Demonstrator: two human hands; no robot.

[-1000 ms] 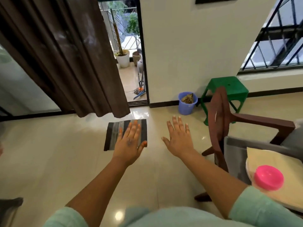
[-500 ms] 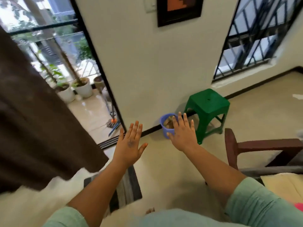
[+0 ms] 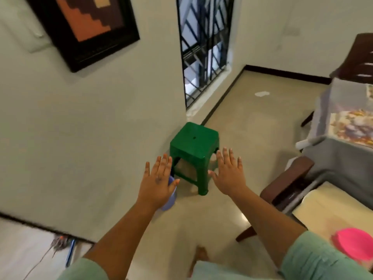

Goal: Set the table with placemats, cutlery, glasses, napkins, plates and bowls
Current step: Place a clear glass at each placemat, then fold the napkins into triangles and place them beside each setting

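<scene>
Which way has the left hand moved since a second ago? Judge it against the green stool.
Yes, rightward: the left hand, earlier far left of the green stool, now covers the blue bucket beside it.

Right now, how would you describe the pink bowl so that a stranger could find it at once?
Look to the table with the grey cloth on the right side of the room. Near its front corner lies a pale placemat. The pink bowl stands on it, by the right sleeve; it is the only bright pink thing there.
</scene>
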